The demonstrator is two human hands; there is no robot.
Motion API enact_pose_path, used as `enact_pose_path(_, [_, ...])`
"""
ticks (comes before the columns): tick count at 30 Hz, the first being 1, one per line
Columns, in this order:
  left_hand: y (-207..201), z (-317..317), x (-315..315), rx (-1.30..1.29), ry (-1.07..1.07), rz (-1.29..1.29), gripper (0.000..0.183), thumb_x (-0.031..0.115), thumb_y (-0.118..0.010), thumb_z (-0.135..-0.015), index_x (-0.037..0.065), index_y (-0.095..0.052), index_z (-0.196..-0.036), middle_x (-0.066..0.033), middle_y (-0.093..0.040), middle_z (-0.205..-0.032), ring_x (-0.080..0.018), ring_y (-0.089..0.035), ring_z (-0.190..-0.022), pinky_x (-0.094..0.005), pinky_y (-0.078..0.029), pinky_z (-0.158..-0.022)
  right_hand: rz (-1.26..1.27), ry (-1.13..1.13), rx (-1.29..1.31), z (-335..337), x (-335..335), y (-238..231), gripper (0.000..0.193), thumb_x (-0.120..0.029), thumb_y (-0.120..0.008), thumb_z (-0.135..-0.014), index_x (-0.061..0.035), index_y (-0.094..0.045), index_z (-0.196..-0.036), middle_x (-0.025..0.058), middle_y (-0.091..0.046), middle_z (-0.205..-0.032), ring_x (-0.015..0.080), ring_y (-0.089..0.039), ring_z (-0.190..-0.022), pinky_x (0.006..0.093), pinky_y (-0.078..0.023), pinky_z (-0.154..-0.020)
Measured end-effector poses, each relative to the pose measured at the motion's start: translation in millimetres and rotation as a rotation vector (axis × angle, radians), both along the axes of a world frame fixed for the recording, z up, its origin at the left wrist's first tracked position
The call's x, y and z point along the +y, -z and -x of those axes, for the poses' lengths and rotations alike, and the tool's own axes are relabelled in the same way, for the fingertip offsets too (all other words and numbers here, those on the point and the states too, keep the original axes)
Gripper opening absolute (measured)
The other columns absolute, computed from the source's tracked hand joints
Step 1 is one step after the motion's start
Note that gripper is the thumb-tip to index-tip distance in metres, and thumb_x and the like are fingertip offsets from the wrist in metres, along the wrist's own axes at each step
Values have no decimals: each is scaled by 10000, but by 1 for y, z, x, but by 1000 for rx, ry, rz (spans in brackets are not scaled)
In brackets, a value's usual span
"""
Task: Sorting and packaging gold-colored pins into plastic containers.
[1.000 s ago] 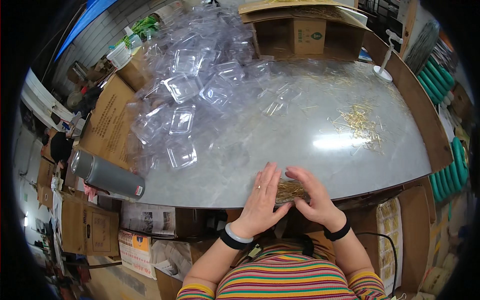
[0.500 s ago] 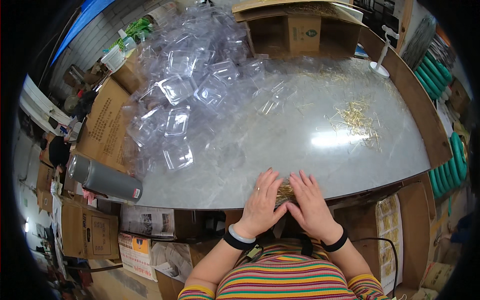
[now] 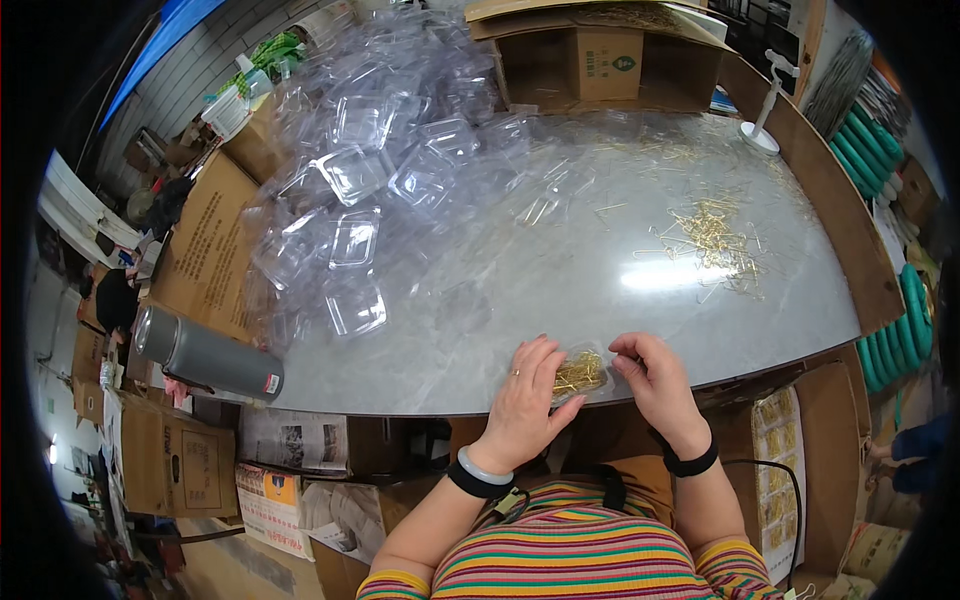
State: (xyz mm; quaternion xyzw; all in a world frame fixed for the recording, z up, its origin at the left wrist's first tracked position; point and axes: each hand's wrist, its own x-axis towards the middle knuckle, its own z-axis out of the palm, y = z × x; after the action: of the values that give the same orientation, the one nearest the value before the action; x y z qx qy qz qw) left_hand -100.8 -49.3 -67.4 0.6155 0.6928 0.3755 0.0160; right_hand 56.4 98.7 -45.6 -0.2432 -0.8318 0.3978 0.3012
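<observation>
A small clear plastic clamshell box [image 3: 598,388] filled with gold wire hooks [image 3: 578,374] lies at the table's near edge, between my hands. My left hand [image 3: 522,405] is curved round the box's left side, thumb along its near edge and fingers along the far side. At the right edge of the box is my right hand [image 3: 658,388], its thumb and forefinger brought together in a pinch. Whatever those fingertips hold is too small to make out. A loose pile of gold wire hooks [image 3: 715,240] lies farther right on the grey table [image 3: 540,290].
A big heap of clear plastic boxes [image 3: 360,180] covers the table's left side. A grey flask [image 3: 215,357] lies at the left edge. At the back are an open cardboard box [image 3: 690,80] and a white stand [image 3: 760,140]. Cardboard walls [image 3: 840,190] border the right side.
My right hand has moved right, off the box's top, and its fingers have curled into a pinch. More of the gold hooks now shows. My left hand stays nearly in place.
</observation>
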Motion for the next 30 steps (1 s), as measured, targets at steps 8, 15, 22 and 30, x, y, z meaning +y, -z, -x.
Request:
enact_pose_path(8, [0, 3, 0, -62, 11, 24, 570, 217, -756, -870, 2, -491, -1326, -217, -461, -1399, -444, -436, -1337, -504, -399, -1109, -47, 14, 42, 23, -17, 3, 142, -23, -669, -901, -23, -645, -1041, 163, -642, -1028, 342, -621, -897, 404, -516, -784])
enact_pose_path(15, [2, 1, 0, -50, -14, 15, 565, 189, -768, -844, 6, -505, -1309, -219, -457, -1397, -454, -433, -1336, -516, -385, -1125, -333, 67, 31, 22, -38, 9, 263, -37, -671, -884, -55, -655, -1147, 137, -620, -1210, 353, -591, -1047, 450, -461, -929])
enact_pose_path(22, [5, -1, -1, 39, -17, -15, 566, 159, -768, -824, -6, -510, -1301, -233, -444, -1405, -463, -416, -1352, -538, -366, -1139, -364, -40, -26, 15, -40, 18, 479, -132, -639, -945, -31, -523, -1399, 170, -548, -1431, 399, -474, -1359, 545, -323, -1137])
enact_pose_path(30, [7, -1, -1, 109, -22, 8, 621, 123, -765, -807, -41, -477, -1332, -242, -430, -1424, -458, -396, -1376, -536, -353, -1147, -514, -199, -274, 12, -33, 6, 585, -313, -601, -983, -20, -453, -1467, 162, -467, -1523, 360, -356, -1467, 635, -161, -1187])
